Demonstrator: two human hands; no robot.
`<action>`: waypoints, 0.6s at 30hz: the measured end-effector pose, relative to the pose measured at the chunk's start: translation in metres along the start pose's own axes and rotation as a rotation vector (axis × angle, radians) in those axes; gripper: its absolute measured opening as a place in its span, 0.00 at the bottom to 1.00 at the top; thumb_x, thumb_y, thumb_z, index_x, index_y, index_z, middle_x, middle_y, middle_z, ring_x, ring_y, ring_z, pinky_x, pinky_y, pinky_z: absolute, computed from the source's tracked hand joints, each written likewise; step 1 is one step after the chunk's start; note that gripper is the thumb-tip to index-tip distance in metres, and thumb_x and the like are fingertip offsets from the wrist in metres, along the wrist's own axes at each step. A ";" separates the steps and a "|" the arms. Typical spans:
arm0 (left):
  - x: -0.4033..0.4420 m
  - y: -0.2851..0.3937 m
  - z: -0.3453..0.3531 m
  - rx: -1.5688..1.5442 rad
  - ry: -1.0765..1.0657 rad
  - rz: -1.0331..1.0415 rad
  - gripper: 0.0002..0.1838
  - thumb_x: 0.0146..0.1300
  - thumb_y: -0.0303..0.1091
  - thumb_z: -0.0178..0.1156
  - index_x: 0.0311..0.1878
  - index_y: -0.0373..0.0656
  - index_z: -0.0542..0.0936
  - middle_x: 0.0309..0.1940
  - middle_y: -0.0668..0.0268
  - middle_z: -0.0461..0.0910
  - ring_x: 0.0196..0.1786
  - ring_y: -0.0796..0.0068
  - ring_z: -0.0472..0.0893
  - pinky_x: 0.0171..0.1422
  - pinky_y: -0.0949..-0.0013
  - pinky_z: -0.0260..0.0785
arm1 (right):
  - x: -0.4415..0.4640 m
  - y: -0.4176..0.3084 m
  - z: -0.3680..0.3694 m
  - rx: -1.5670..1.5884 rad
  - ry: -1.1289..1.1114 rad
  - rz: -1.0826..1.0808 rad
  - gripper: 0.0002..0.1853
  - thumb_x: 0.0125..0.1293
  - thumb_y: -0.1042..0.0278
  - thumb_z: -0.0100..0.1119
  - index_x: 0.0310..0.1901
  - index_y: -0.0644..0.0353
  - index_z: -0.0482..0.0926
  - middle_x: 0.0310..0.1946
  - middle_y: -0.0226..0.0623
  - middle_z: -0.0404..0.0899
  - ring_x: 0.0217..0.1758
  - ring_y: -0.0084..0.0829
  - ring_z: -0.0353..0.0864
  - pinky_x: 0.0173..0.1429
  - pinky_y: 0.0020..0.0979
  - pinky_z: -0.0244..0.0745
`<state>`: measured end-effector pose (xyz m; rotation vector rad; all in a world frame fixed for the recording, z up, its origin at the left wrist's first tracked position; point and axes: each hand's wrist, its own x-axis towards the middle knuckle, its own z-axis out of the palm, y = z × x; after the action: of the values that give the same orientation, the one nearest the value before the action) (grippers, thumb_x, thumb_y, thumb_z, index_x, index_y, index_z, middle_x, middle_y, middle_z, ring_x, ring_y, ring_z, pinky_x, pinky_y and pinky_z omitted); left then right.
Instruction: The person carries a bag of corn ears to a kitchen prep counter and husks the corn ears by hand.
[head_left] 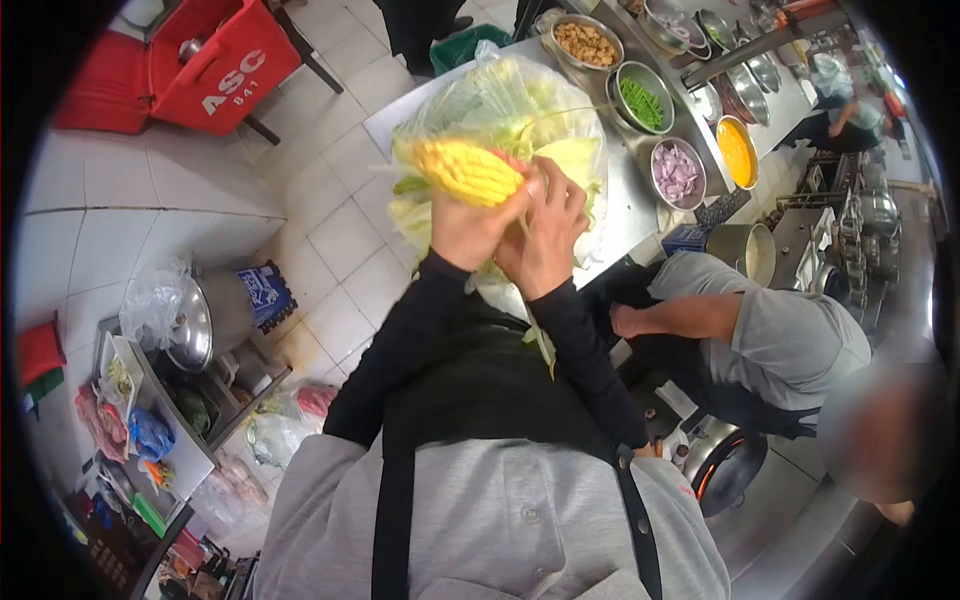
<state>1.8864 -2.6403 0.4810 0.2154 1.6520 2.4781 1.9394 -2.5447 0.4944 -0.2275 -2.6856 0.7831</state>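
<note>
A peeled yellow ear of corn is in my left hand, its kernels showing and slightly blurred. My right hand has its fingers curled at the cob's lower end, against my left hand. A pale green strip of corn husk hangs below my right hand, beside my apron. Beneath both hands lies a clear plastic bag with pale green leaves in and around it, on the steel table.
Bowls of brown cubes, green beans, chopped onions and orange liquid stand at the right. A co-worker in a grey shirt is close on my right. A red box stands at upper left.
</note>
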 end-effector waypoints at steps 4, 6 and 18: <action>-0.026 -0.008 0.016 0.131 0.106 0.106 0.20 0.63 0.19 0.71 0.56 0.39 0.76 0.48 0.65 0.82 0.53 0.74 0.81 0.60 0.68 0.75 | -0.001 0.027 0.031 0.107 0.184 0.020 0.25 0.57 0.68 0.65 0.59 0.56 0.77 0.64 0.48 0.71 0.71 0.58 0.63 0.72 0.57 0.57; -0.030 -0.005 0.023 0.023 0.156 0.043 0.21 0.63 0.18 0.70 0.57 0.40 0.74 0.47 0.64 0.81 0.52 0.73 0.81 0.60 0.67 0.75 | 0.001 0.025 0.029 0.189 0.250 -0.009 0.23 0.57 0.69 0.66 0.56 0.59 0.77 0.58 0.49 0.74 0.66 0.57 0.68 0.69 0.54 0.61; 0.006 -0.006 -0.004 -0.278 0.156 -0.210 0.13 0.57 0.20 0.71 0.44 0.37 0.79 0.39 0.64 0.82 0.42 0.69 0.84 0.50 0.64 0.77 | 0.002 0.048 0.029 0.318 -0.002 -0.181 0.20 0.52 0.75 0.69 0.48 0.62 0.76 0.39 0.50 0.76 0.43 0.58 0.79 0.45 0.48 0.75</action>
<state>1.8799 -2.6405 0.4742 -0.1789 1.2804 2.5748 1.9297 -2.5190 0.4456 0.0916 -2.4917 1.1305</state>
